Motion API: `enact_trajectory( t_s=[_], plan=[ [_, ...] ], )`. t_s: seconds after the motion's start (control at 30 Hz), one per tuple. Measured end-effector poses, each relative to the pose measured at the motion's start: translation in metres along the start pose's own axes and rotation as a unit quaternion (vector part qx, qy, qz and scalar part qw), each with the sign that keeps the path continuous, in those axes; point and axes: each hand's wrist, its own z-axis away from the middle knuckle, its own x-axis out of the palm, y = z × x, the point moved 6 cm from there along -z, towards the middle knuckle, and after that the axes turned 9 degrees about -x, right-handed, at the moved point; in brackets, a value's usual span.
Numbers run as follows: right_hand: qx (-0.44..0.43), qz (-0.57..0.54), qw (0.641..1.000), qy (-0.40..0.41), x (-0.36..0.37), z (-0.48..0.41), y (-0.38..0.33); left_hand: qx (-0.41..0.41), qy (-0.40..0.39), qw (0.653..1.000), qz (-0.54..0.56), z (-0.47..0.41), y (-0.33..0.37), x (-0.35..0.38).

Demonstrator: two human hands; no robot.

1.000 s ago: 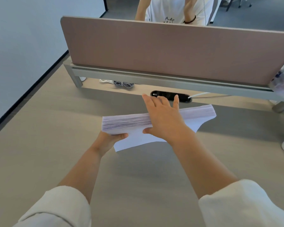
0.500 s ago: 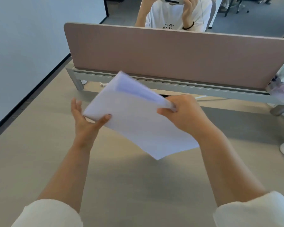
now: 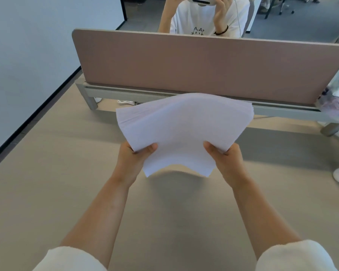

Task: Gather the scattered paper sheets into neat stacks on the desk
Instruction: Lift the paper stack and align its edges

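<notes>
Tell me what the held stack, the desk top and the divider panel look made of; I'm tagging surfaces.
Stack: thin white paper, matte; it bows and its edges fan. Desk top: probably wood-grain laminate, beige, with faint streaks and low sheen. Divider panel: likely fabric-covered, dull pink and matte; its weave is not visible.

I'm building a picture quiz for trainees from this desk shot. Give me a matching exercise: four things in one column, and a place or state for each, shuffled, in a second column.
Things:
1. thick bundle of white paper sheets
2. left hand
3. right hand
4. dusty-pink fabric divider panel

Places or states:
A. stands upright along the far edge of the beige desk
B. grips the bundle's near left corner
C. held up off the desk, bowed upward in the middle
D. grips the bundle's near right corner

Pairs: 1-C, 2-B, 3-D, 4-A
</notes>
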Motion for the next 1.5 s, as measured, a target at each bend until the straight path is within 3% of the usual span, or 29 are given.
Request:
enact_trajectory(
  t_s=[0.17, 0.33, 0.63, 0.73, 0.83, 0.93, 1.0, 1.1, 1.23, 1.33, 1.5],
  plan=[
    [0.014, -0.028, 0.999, -0.035, -0.005, 0.002, 0.003, -0.073, -0.012, 0.997, -0.025, 0.0, -0.018, -0.001],
    [-0.048, -0.051, 0.997, -0.042, -0.007, -0.008, -0.014, -0.02, -0.003, 0.999, -0.035, -0.007, 0.011, 0.0],
    [-0.073, -0.054, 0.996, -0.012, -0.006, -0.009, -0.021, 0.006, 0.016, 1.0, -0.014, -0.005, 0.026, 0.008],
    [-0.044, -0.038, 0.998, -0.01, -0.008, -0.009, -0.018, -0.015, 0.018, 1.0, -0.017, -0.004, 0.021, 0.009],
    [-0.067, -0.04, 0.997, 0.021, -0.012, -0.01, -0.031, 0.038, 0.02, 0.999, 0.023, -0.001, 0.041, 0.014],
    [-0.112, -0.049, 0.988, 0.099, -0.015, -0.009, -0.059, 0.075, 0.09, 0.991, 0.057, 0.0, 0.069, 0.017],
    [-0.121, -0.007, 0.977, 0.178, -0.016, -0.008, -0.072, 0.056, 0.15, 0.985, 0.071, -0.002, 0.076, 0.017],
    [-0.111, 0.017, 0.967, 0.229, -0.013, -0.009, -0.08, 0.014, 0.193, 0.978, 0.078, -0.006, 0.076, 0.016],
    [-0.058, -0.022, 0.97, 0.236, -0.015, -0.015, -0.075, -0.02, 0.199, 0.977, 0.072, -0.011, 0.075, 0.008],
    [-0.035, -0.025, 0.977, 0.207, -0.013, -0.016, -0.074, -0.036, 0.155, 0.984, 0.074, -0.013, 0.077, 0.01],
    [-0.033, -0.029, 0.981, 0.191, -0.014, -0.015, -0.076, -0.044, 0.135, 0.988, 0.066, -0.009, 0.08, 0.017]
  ],
)
